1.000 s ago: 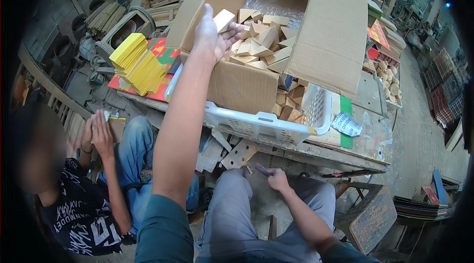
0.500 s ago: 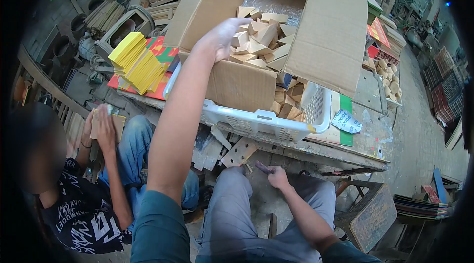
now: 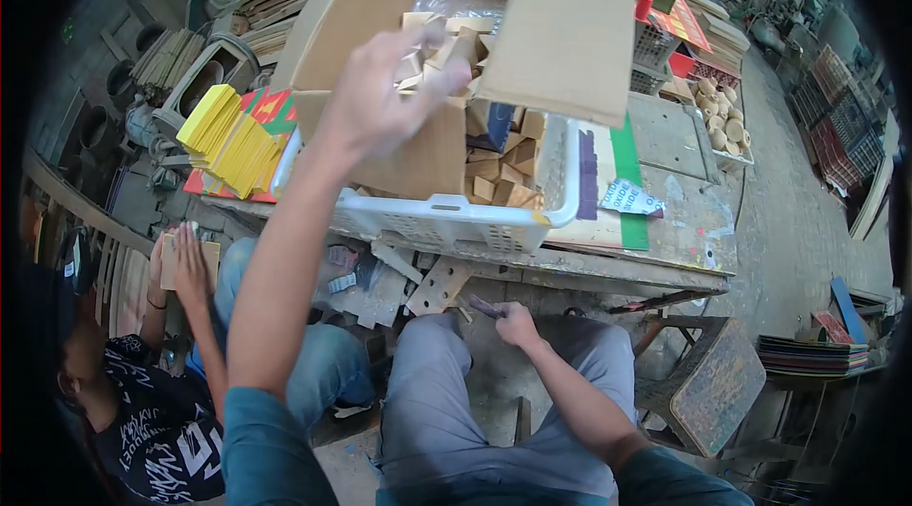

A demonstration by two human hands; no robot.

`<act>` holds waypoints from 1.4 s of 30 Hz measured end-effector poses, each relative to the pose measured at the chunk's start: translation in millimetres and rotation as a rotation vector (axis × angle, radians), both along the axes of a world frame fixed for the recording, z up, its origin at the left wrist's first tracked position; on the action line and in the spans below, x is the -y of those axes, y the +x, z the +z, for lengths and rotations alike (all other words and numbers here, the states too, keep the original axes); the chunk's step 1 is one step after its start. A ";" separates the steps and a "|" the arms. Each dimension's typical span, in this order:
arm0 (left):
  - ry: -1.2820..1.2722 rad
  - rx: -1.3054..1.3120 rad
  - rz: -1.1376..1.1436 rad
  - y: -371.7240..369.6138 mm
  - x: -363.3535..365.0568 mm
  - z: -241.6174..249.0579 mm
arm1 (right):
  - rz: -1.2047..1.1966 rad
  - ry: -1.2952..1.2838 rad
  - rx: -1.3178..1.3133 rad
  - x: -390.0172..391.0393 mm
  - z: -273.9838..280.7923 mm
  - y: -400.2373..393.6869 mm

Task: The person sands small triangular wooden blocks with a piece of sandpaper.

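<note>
My left hand [image 3: 385,93], blurred by motion, is over the near wall of the cardboard box [image 3: 404,150]. A tan wooden block [image 3: 462,48] shows between its thumb and fingers. More pale angular wooden blocks [image 3: 472,24] lie inside the box, partly hidden by the hand and a raised flap. Low between my knees, my right hand [image 3: 518,324] is closed around a dark, narrow flat stick [image 3: 486,306], whose far end points up and left.
The box stands in a white plastic basket [image 3: 446,211] holding more blocks, on a worn workbench [image 3: 684,254]. Yellow pieces [image 3: 228,140] are stacked left of it. A co-worker [image 3: 142,392] sits at left, hands on a small board [image 3: 190,262]. A stool [image 3: 717,387] stands at right.
My left hand has drawn back from among the blocks toward me, with a wooden block now between its fingers. My right hand has shifted slightly left in view. The view has turned right.
</note>
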State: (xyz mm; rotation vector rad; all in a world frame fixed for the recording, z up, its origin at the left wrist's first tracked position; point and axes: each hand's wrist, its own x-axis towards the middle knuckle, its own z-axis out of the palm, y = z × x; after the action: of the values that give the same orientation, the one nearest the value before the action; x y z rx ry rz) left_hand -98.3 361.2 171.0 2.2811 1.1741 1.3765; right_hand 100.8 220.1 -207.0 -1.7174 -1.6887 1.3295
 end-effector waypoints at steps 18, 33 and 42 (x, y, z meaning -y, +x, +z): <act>0.797 -0.419 0.350 18.1 -51.3 -35.3 | -0.027 0.046 -0.089 3.3 17.4 0.8; -0.811 -0.517 0.175 -93.5 28.8 -30.9 | 0.075 -0.076 -0.011 0.3 16.0 -4.0; -0.797 -1.135 0.073 -75.4 -50.7 -65.7 | 0.034 -0.030 -0.052 -1.8 4.3 -6.0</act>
State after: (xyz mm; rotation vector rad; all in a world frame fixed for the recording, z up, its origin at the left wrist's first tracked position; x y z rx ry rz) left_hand -173.6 411.9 105.3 2.2653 1.6288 -0.5453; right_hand 94.9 221.9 -202.7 -1.6623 -1.6846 1.4094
